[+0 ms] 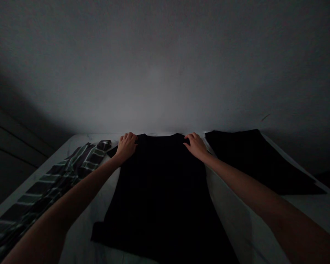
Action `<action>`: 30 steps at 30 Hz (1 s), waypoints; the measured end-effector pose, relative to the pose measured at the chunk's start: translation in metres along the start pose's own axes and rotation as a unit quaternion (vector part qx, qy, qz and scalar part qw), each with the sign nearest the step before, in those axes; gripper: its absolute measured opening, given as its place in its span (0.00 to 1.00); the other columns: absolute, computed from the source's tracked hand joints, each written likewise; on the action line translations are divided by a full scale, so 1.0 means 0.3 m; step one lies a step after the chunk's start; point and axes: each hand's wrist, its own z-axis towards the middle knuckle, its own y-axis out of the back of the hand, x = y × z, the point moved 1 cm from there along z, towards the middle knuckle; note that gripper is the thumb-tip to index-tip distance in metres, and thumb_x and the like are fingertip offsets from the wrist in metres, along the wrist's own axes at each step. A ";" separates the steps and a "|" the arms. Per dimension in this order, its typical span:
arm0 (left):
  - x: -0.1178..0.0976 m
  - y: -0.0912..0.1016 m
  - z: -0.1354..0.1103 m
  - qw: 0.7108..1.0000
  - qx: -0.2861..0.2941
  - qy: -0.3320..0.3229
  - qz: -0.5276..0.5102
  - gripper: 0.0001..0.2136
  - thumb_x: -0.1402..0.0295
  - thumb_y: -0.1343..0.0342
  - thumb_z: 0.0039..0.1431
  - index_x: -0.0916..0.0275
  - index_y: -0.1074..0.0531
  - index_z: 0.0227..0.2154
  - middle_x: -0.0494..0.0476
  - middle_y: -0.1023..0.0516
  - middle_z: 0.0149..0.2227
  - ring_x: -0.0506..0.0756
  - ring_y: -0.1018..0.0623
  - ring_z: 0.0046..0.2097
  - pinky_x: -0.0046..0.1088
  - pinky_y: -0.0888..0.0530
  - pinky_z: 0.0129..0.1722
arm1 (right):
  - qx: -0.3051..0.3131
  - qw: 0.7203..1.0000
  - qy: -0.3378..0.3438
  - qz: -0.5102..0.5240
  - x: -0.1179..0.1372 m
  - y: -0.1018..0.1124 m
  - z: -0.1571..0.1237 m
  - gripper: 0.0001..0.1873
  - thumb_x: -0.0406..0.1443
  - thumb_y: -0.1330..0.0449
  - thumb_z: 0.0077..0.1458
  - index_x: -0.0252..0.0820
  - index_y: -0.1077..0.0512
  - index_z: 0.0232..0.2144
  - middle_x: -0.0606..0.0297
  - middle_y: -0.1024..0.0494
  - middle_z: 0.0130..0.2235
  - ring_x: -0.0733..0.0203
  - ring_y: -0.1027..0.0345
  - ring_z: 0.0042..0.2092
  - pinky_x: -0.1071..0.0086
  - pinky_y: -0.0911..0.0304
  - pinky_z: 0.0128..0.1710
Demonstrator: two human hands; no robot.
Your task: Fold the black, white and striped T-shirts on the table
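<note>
A black short-sleeved shirt (162,190) lies spread out in front of me, its neckline toward the wall and its lower edge toward me. At its left shoulder, my left hand (127,146) has its fingers curled onto the cloth. My right hand (195,146) grips the opposite shoulder between thumb and bent fingers. Both fingertips are partly lost in the dark fabric. One lower corner of the shirt sticks out to the left, and the bottom runs out of view.
Left of the shirt lies a crumpled plaid garment (55,179). A flat black cloth (253,161) rests on the right. Everything lies on a pale, marbled surface (104,198) against a grey wall (159,66). The light is dim.
</note>
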 end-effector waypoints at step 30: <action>0.038 0.284 -1.117 0.985 -0.027 -0.162 -0.051 0.18 0.83 0.51 0.55 0.55 0.23 0.38 0.55 0.24 0.37 0.55 0.25 0.42 0.32 0.29 0.44 | -0.038 0.981 0.186 0.034 0.090 0.306 -1.172 0.15 0.28 0.50 0.58 0.43 0.24 0.39 0.57 0.22 0.40 0.58 0.27 0.41 0.67 0.30 0.38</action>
